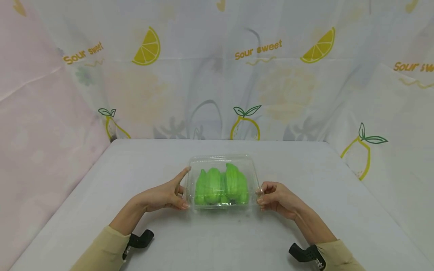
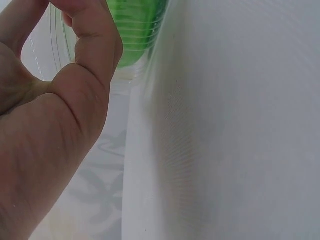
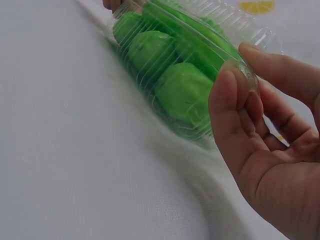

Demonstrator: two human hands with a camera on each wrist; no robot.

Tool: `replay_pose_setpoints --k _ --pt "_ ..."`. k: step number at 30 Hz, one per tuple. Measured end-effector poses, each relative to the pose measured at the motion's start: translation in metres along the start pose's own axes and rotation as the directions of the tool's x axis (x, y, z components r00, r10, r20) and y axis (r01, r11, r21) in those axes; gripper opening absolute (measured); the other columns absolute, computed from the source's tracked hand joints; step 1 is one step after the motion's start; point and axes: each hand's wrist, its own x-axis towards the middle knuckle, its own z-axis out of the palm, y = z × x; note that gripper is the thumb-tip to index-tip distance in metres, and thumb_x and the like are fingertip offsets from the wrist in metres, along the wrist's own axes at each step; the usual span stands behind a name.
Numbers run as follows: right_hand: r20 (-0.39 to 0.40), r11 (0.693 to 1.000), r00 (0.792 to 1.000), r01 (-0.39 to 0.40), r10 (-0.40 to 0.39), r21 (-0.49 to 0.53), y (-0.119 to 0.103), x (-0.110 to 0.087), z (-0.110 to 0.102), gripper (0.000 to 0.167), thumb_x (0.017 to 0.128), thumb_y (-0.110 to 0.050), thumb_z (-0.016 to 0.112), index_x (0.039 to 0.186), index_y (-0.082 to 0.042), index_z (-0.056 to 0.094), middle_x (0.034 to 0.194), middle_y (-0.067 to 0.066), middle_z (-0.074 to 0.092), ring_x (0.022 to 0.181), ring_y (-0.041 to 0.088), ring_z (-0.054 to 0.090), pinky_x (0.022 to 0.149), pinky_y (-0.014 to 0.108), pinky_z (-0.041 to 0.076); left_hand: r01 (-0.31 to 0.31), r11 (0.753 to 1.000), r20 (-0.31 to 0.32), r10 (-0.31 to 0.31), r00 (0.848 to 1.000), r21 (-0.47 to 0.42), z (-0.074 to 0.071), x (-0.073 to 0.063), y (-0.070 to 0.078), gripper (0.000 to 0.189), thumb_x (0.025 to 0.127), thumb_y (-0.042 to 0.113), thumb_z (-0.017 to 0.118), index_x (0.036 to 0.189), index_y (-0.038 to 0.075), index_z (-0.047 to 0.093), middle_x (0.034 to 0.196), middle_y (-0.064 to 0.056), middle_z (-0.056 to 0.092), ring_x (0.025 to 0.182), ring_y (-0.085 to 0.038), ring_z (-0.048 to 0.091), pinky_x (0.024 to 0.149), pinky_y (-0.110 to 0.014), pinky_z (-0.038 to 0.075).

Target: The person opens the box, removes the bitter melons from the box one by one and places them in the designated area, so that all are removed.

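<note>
A clear plastic clamshell box (image 1: 220, 160) is in the middle of the head view, its lid down. Several bright green, ridged, fruit-like pieces (image 1: 213, 186) lie inside it. My left hand (image 1: 166, 194) grips the box's left side, index finger at the upper part and thumb by the lower corner. On the opposite side, my right hand (image 1: 279, 199) pinches the rim between thumb and fingers. The right wrist view shows this pinch closely, with rounded ends of the green pieces (image 3: 185, 92) behind the ribbed wall. Whether the box touches the table cannot be told.
A white-covered table (image 1: 217, 241) extends around the box. Behind it hangs a pale curtain (image 1: 210, 75) printed with lemons and lettering; a pinkish cloth (image 1: 44, 124) hangs at left. Dark wrist-camera mounts (image 1: 140, 239) stick out near both sleeves.
</note>
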Motion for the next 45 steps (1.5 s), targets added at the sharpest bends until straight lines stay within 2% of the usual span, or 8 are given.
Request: replay_pose_setpoints --k 7,14,24,32,36,45 --pt "0.039 1.000 0.999 0.006 -0.007 0.019 -0.0024 -0.0010 -0.0009 0.022 0.089 0.003 0.060 0.088 -0.018 0.066 0.081 -0.009 0.069 0.068 0.006 0.067 0.068 0.026 0.060 -0.006 1.000 -0.002 0.006 1.000 -0.003 -0.0014 0.0009 0.0007 0.125 0.080 0.010 0.081 0.156 0.041 -0.014 0.104 -0.015 0.055 0.085 -0.019 0.063 0.080 -0.033 0.058" --pt "0.039 1.000 0.999 0.009 -0.009 0.012 -0.0026 -0.0020 -0.0005 0.020 0.090 0.002 0.058 0.088 -0.017 0.065 0.083 -0.008 0.067 0.069 0.008 0.068 0.070 0.027 0.060 -0.022 1.000 -0.006 0.022 1.000 -0.021 -0.0018 0.0025 -0.0015 0.123 0.081 0.007 0.080 0.157 0.038 -0.011 0.100 -0.014 0.057 0.084 -0.019 0.066 0.079 -0.034 0.059" --pt "0.008 1.000 1.000 0.002 -0.002 0.024 -0.0026 -0.0028 0.0012 0.020 0.089 0.003 0.059 0.087 -0.016 0.065 0.084 -0.008 0.066 0.068 0.009 0.066 0.068 0.026 0.059 -0.025 0.999 -0.069 0.023 0.997 -0.023 0.0012 0.0021 -0.0013 0.110 0.083 0.011 0.080 0.158 0.025 0.001 0.087 -0.003 0.058 0.080 -0.015 0.063 0.077 -0.030 0.058" --pt "0.000 1.000 1.000 -0.006 0.006 0.027 -0.0019 -0.0008 0.0031 0.020 0.090 0.002 0.058 0.089 -0.016 0.066 0.084 -0.008 0.066 0.067 0.009 0.066 0.068 0.026 0.059 -0.002 1.000 -0.023 0.002 1.000 -0.003 0.0003 -0.0054 -0.0019 0.114 0.084 0.011 0.079 0.158 0.037 -0.004 0.087 -0.003 0.059 0.082 -0.016 0.063 0.081 -0.033 0.058" --pt "0.007 1.000 1.000 -0.007 0.007 0.025 -0.0017 -0.0006 0.0034 0.020 0.091 0.002 0.058 0.089 -0.016 0.065 0.084 -0.008 0.066 0.067 0.009 0.066 0.068 0.026 0.059 -0.023 1.000 -0.029 0.023 0.999 -0.003 0.0023 -0.0054 -0.0023 0.117 0.082 0.010 0.080 0.159 0.033 -0.006 0.086 -0.004 0.059 0.081 -0.017 0.064 0.078 -0.034 0.059" --pt "0.005 1.000 1.000 -0.005 0.005 0.018 -0.0028 -0.0012 0.0015 0.016 0.089 0.000 0.061 0.087 -0.016 0.064 0.085 -0.007 0.065 0.067 0.010 0.067 0.068 0.027 0.059 -0.044 0.998 -0.100 0.047 0.994 0.035 0.0076 -0.0050 -0.0005 0.104 0.084 0.005 0.077 0.159 0.019 0.006 0.082 -0.004 0.058 0.080 -0.019 0.066 0.077 -0.035 0.061"
